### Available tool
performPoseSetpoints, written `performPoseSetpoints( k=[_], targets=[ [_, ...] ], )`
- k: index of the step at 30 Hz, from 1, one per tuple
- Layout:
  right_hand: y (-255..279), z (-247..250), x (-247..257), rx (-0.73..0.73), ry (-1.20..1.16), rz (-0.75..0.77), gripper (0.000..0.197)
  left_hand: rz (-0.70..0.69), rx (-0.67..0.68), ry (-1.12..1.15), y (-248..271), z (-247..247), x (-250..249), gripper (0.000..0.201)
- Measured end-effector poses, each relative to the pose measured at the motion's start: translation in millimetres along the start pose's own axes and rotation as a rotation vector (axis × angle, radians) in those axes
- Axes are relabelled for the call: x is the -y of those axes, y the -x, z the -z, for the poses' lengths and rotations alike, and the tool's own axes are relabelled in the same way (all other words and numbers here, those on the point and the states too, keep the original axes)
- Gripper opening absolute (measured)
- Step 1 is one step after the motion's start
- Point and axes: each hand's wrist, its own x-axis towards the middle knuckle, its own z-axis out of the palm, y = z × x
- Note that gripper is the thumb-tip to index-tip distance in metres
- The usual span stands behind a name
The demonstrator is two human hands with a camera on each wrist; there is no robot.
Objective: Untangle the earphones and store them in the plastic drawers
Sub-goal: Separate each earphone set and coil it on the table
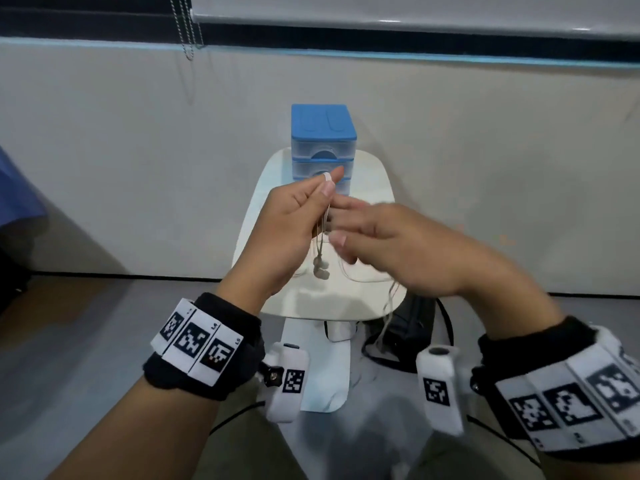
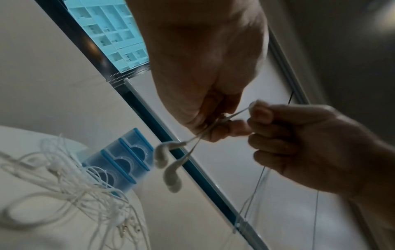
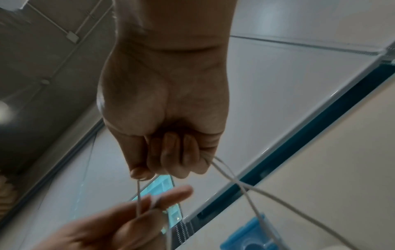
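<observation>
White earphones [image 1: 319, 268] hang by their cable from my left hand [image 1: 329, 183], raised in front of the drawers. The cable is looped over that index finger and pinched by the thumb; both earbuds [image 2: 169, 167] dangle below. My right hand [image 1: 341, 233], blurred, is just to the right with its fingers [image 3: 171, 155] curled round the same cable, which trails off the table's right edge. The blue plastic drawers [image 1: 323, 143] stand at the back of the small white table [image 1: 375, 178], all shut. A tangled pile of more earphones [image 2: 72, 194] lies on the table.
The table is narrow, on a white pedestal base [image 1: 318, 372]. A black bag [image 1: 412, 327] and dark cables lie on the floor at its right. A wall runs close behind the drawers. A bead chain [image 1: 188, 29] hangs at the upper left, and blue fabric [image 1: 17, 195] shows at the left edge.
</observation>
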Motion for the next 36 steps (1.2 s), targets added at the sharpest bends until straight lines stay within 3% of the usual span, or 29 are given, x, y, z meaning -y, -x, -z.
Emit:
performPoseSetpoints(
  k=[3, 6, 8, 10, 12, 16, 20, 26, 29, 32, 36],
  targets=[
    [0, 29, 7, -0.146, 0.003, 0.050, 0.033, -0.032, 0.094, -0.057, 3, -2, -1, 0.032],
    [-6, 45, -9, -0.349, 0.004, -0.003, 0.034, -0.030, 0.184, 0.043, 6, -4, -9, 0.040],
    [-9, 39, -19, -0.398, -0.083, -0.029, 0.035, -0.032, 0.224, 0.151, 7, -4, -17, 0.043],
    [-10, 19, -25, -0.356, -0.108, -0.056, 0.032, -0.036, 0.193, 0.229, 6, -3, -27, 0.041],
    [-6, -5, -20, -0.226, 0.028, -0.061, 0.027, -0.043, 0.114, 0.229, 4, -3, -33, 0.035],
    [0, -14, -1, -0.017, 0.139, 0.000, 0.030, -0.030, 0.008, 0.066, 3, -1, -26, 0.028],
    [-4, 18, 12, -0.111, 0.153, 0.067, 0.030, -0.035, 0.046, -0.152, 7, 6, -17, 0.031],
    [-19, 35, -15, -0.311, 0.092, 0.001, 0.031, 0.041, 0.187, -0.002, 12, 10, -19, 0.039],
    [-27, 11, -33, -0.256, -0.067, -0.042, 0.026, 0.021, 0.190, 0.191, 7, 12, -25, 0.040],
    [-24, -11, -32, -0.137, -0.083, -0.037, 0.029, 0.003, 0.059, 0.284, -3, 12, -32, 0.030],
    [-22, -10, -13, 0.024, 0.037, 0.020, 0.033, 0.026, -0.067, 0.157, -14, 8, -25, 0.025]
  ],
)
